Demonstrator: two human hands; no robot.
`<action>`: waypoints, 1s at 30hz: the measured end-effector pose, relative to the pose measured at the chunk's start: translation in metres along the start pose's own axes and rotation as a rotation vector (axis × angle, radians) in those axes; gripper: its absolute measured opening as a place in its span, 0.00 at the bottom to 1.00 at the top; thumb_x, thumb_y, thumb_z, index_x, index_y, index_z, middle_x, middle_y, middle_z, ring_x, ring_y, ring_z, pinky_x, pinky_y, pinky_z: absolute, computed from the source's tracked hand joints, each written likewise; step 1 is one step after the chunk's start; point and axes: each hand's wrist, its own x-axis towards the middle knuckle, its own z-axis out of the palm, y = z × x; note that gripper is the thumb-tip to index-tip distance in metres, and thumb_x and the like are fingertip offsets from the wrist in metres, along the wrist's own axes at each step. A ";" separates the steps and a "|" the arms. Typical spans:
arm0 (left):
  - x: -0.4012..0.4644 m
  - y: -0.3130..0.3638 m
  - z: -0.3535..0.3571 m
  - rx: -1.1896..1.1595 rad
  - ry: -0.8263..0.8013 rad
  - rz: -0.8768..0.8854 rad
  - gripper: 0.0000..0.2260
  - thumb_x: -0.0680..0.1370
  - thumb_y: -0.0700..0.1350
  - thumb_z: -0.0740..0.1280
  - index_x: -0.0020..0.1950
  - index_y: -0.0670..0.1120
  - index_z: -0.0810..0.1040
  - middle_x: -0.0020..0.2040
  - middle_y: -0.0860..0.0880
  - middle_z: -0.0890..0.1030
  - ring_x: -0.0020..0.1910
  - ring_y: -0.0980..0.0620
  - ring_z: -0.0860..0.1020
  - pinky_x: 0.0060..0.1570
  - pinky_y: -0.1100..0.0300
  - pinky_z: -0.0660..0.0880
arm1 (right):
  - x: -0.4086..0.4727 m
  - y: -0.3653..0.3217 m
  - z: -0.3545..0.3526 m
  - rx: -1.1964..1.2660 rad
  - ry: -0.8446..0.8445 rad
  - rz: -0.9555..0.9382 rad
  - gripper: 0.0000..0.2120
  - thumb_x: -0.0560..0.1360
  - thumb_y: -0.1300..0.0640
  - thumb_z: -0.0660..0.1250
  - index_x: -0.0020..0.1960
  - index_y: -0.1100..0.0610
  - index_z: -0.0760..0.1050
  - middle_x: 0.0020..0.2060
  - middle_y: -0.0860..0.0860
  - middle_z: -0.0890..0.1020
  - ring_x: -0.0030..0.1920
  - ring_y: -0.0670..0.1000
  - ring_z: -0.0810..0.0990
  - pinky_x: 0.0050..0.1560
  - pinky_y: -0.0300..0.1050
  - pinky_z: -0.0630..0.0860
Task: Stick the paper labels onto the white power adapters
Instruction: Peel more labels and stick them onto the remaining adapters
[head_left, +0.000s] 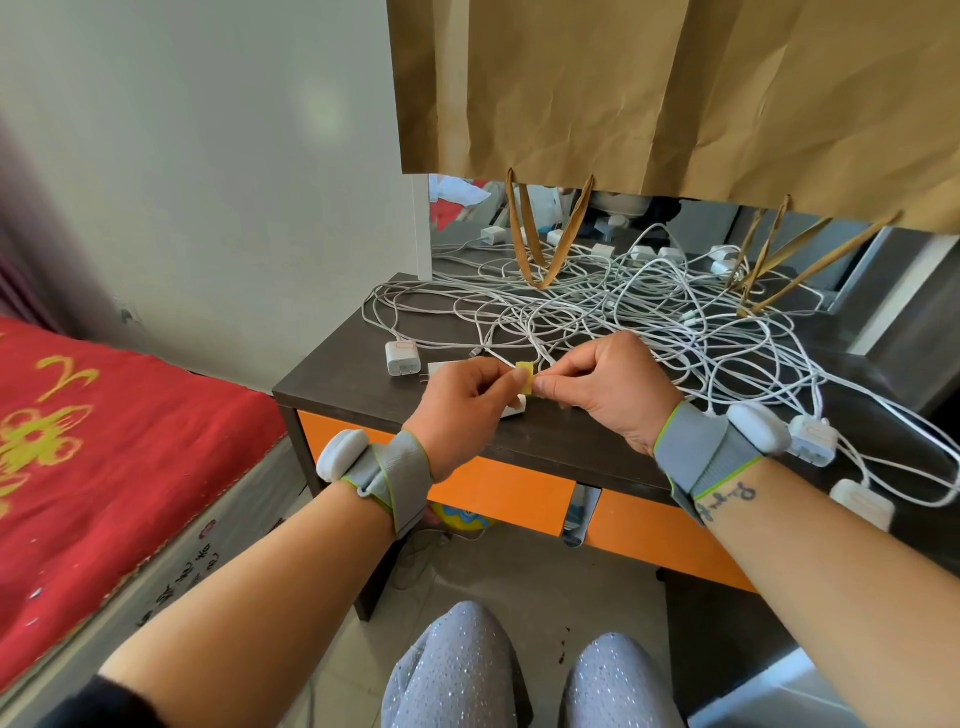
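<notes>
My left hand (464, 396) and my right hand (605, 387) meet above the front of the dark desk (332, 384), both pinching a small yellow paper label (525, 378) between thumbs and fingertips. Under my left hand a white power adapter (514, 408) lies on the desk, mostly hidden. Another white adapter (401, 357), with a red-outlined label on its top, lies to the left. Two more labelled adapters (813, 440) (862, 503) sit at the right desk edge behind my right wrist.
A tangle of white cables (649, 312) covers the desk's middle and back. Brown paper bags (675, 98) hang above it, handles dangling onto the cables. Orange drawers (509, 493) sit under the desk. A red bed (104, 452) lies at left.
</notes>
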 end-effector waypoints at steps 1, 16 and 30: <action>0.001 -0.001 0.000 0.022 0.003 0.010 0.13 0.79 0.48 0.63 0.36 0.45 0.77 0.27 0.49 0.69 0.24 0.59 0.64 0.29 0.67 0.64 | 0.000 0.000 0.000 -0.004 0.007 -0.001 0.03 0.66 0.57 0.75 0.35 0.56 0.83 0.20 0.44 0.78 0.24 0.39 0.74 0.29 0.30 0.71; 0.004 -0.004 0.001 0.103 0.014 0.013 0.16 0.79 0.50 0.61 0.34 0.45 0.75 0.24 0.52 0.65 0.19 0.58 0.63 0.23 0.67 0.60 | 0.001 0.005 0.000 -0.111 0.042 -0.097 0.01 0.68 0.57 0.74 0.38 0.53 0.84 0.30 0.42 0.81 0.31 0.37 0.77 0.34 0.27 0.72; 0.007 0.004 0.003 0.150 0.031 -0.024 0.18 0.79 0.51 0.62 0.28 0.50 0.72 0.21 0.55 0.66 0.19 0.57 0.64 0.28 0.61 0.63 | 0.004 -0.006 -0.004 -0.219 -0.007 -0.088 0.03 0.67 0.57 0.73 0.36 0.55 0.83 0.27 0.47 0.80 0.30 0.47 0.76 0.35 0.41 0.74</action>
